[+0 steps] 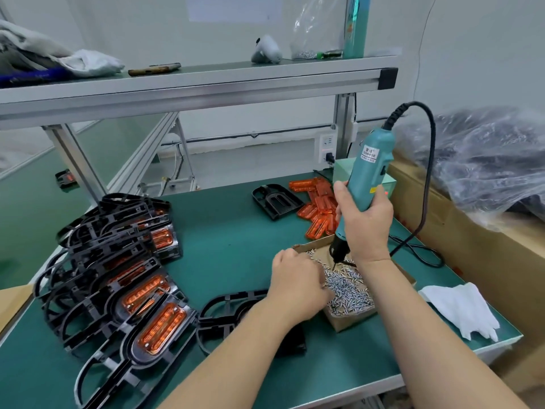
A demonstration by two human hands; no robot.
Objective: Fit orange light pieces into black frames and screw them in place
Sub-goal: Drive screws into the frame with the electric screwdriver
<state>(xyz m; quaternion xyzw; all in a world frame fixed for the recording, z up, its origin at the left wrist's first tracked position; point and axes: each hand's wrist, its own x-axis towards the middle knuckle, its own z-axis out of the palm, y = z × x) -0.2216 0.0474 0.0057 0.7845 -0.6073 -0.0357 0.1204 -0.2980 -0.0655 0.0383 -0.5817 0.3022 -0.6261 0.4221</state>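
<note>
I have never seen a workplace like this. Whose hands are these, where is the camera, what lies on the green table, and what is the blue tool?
There is no robot: a person works with bare hands, and the one camera sits on their head, looking down. The right hand grips an electric screwdriver, tip down over a cardboard box of screws. The left hand reaches into the screws; whether it holds one is hidden. On the green table lie black frames with orange pieces fitted at left, an empty black frame, loose orange pieces and a white cloth.
</note>
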